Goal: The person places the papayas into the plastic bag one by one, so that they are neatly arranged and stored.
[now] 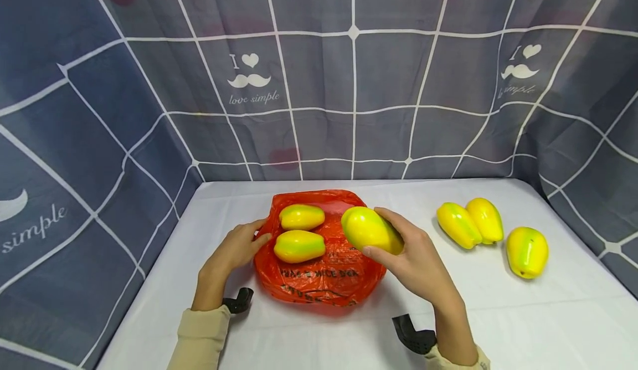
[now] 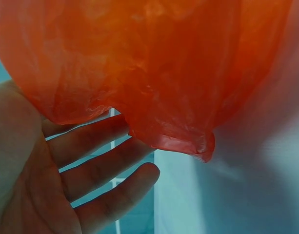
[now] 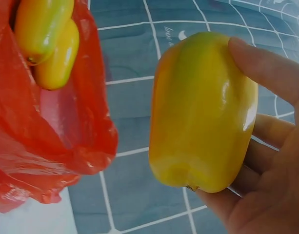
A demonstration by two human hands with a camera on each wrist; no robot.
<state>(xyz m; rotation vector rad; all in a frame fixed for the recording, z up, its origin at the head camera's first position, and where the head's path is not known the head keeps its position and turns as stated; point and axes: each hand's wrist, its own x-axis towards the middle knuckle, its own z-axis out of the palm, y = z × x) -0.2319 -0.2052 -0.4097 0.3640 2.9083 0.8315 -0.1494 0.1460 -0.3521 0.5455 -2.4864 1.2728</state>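
Nearest, at 6 o'clock of the head view: two cream sleeves [image 1: 201, 334], a black wrist mount [image 1: 415, 335] by each.

Right hand [image 1: 416, 259], right of centre: fingers and thumb curled round a yellow-green papaya [image 1: 370, 229], grasped and lifted over the right edge of the orange bag [image 1: 319, 281]. Wrist view: same papaya [image 3: 203, 112] upright in the palm, fingertips [image 3: 269, 66] pressed on its far side, stem end down; not touching the bag's edge [image 3: 76, 146].

Left hand [image 1: 236, 247], at 9 o'clock of the bag: fingers relaxed and nearly straight, tips against the bag's left edge. Wrist view: open palm [image 2: 51, 185] under the hanging orange plastic [image 2: 154, 73], fingers straight, plastic draped over the hand's upper part; not pinched as far as visible.

Bag centre: two papayas lying side by side, near one [image 1: 299, 246], far one [image 1: 301, 217], both on their sides, touching or almost touching. Black print on the bag's near face, unreadable.

At 3 o'clock, well apart from the bag, on the white table [image 1: 498, 325]: three loose papayas, a touching pair [image 1: 469, 223] and a single one [image 1: 526, 251] just beside them.

Farthest, at 12 o'clock: blue-grey checked curtain [image 1: 349, 82] with "love simple" print, enclosing the table on three sides.
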